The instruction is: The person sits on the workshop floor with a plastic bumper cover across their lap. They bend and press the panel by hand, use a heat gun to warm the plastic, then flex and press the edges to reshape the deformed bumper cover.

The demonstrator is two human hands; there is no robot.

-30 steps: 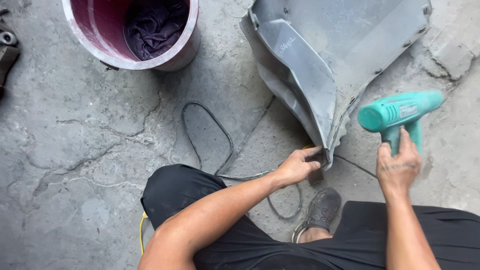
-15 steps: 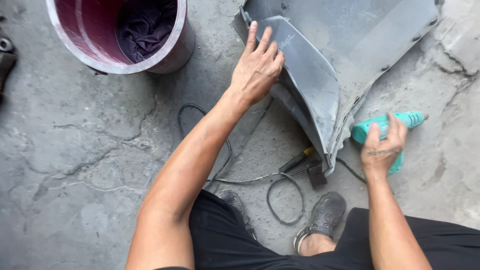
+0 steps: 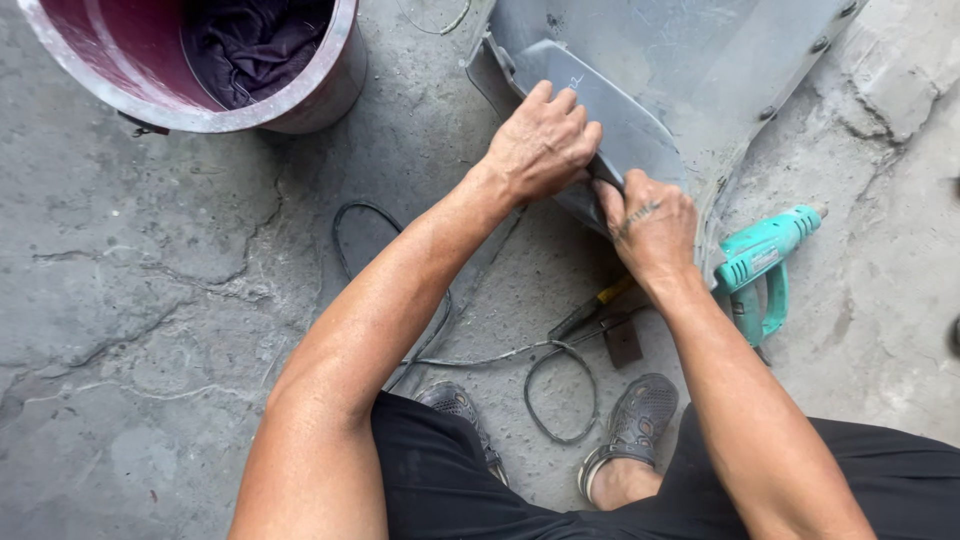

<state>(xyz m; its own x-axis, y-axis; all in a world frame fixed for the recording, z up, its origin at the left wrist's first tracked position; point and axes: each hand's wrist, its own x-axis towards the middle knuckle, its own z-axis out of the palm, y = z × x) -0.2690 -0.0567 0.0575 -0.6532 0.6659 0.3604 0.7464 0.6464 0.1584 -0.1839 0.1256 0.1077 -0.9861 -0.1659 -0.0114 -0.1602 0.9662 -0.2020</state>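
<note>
both hands sit on the grey plastic panel point(image 3: 640, 110) in the upper middle of the frame, a curved, moulded piece lying on the cracked concrete floor point(image 3: 150, 300). the left hand point(image 3: 540, 140) lies over the panel's rounded lower edge, its fingers point(image 3: 560, 105) together and curled down onto the grey surface, thumb tucked beneath where it cannot be seen. the right hand point(image 3: 652, 225) is just below and to the right of it, nearly touching, its fingers wrapped out of view around the same edge, so it appears clamped on the panel, knuckles facing the camera. a small dark mark shows on the back of that hand.

right of the right wrist, a teal heat gun point(image 3: 762, 262) rests on the floor beside the panel's edge, held by neither hand. below the hands, a yellow-handled tool point(image 3: 592, 308) and a small dark square piece point(image 3: 623, 342) lie on the concrete, with a black cable point(image 3: 560, 395) looping between them and the person's two grey sandals point(image 3: 640, 415). in the upper left of the frame stands a maroon bucket point(image 3: 330, 75) with dark cloth point(image 3: 255, 40) bunched inside it, well apart from the hands.
</note>
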